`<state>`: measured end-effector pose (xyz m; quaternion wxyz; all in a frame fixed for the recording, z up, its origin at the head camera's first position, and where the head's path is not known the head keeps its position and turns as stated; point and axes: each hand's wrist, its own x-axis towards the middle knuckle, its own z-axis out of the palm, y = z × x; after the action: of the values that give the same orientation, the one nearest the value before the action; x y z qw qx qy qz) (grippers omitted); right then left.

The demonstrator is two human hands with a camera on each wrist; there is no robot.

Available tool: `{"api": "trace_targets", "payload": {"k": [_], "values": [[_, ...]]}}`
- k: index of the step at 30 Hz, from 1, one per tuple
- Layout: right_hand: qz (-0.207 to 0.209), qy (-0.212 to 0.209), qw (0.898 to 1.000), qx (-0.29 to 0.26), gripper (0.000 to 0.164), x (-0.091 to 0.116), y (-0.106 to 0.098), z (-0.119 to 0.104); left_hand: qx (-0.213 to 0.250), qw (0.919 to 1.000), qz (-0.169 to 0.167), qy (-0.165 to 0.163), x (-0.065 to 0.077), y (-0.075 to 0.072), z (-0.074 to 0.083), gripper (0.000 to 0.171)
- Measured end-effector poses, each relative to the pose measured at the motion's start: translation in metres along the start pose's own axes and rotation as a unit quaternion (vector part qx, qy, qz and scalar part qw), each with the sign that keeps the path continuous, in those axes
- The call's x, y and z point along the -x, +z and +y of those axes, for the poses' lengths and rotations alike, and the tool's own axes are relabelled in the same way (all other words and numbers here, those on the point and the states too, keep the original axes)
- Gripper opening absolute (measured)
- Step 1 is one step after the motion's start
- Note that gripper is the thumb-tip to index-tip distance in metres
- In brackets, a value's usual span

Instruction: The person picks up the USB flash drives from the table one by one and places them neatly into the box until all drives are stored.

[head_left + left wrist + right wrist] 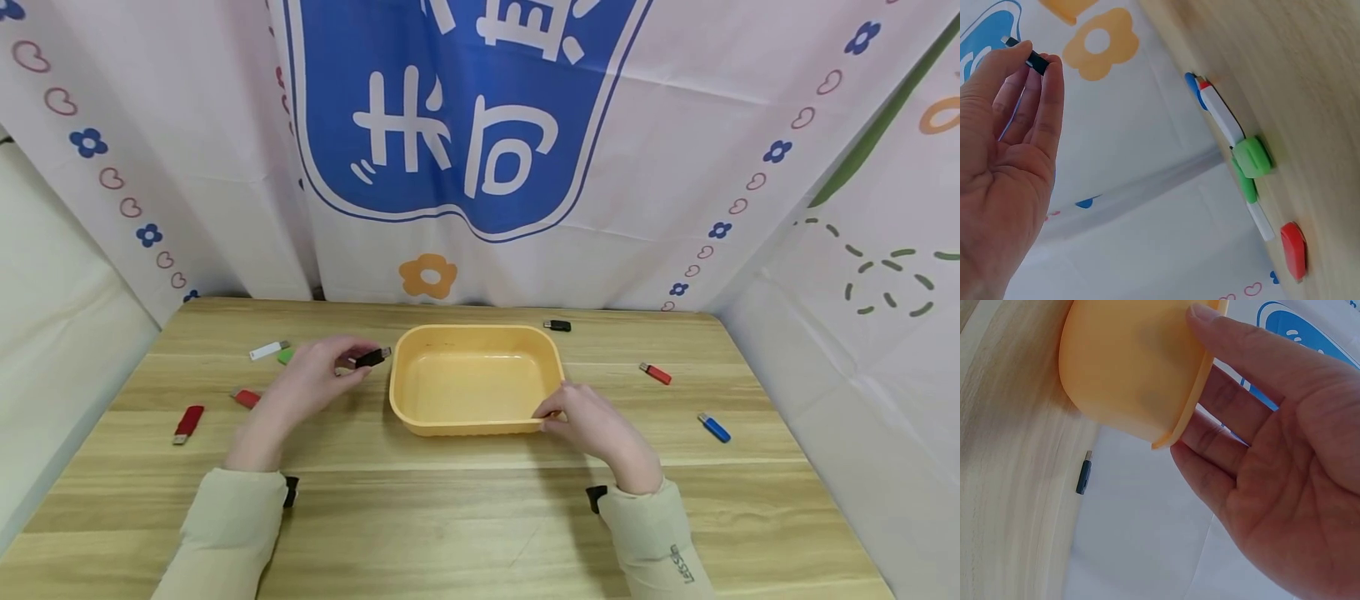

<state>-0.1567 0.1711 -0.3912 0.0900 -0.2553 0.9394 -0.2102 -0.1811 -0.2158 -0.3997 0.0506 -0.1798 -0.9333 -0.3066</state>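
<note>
Wood-grain tabletop (pixel 450 533): rounded yellow plastic tray (pixel 465 428)!
Left grip (pixel 315 379): pinching black USB stick (pixel 371 358), tray's nine o'clock!
Right grip (pixel 596 429): pinching tray, four o'clock!

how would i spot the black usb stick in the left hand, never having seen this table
Find the yellow tray on the wooden table. Just left of it, the left hand pinches the black stick, metal plug pointing toward the tray. It is held in the air, while the other black stick lies on the table behind the tray.
</note>
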Motion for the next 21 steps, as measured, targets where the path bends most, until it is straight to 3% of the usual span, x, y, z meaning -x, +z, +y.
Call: {"api": "trace_targets", "payload": {"k": [11, 21], "values": [[0.002, -0.003, 1.000, -0.004, 0.013, 0.001, -0.001, 0.000, -0.005, 0.9989, 0.033, 0.034, -0.003, 0.007, 0.014, 0.029], [0.002, 0.005, 1.000, -0.006, 0.013, 0.001, 0.000, -0.001, -0.020, 0.9964, 0.056, 0.060, -0.006, 0.025, 0.028, 0.032]]}}
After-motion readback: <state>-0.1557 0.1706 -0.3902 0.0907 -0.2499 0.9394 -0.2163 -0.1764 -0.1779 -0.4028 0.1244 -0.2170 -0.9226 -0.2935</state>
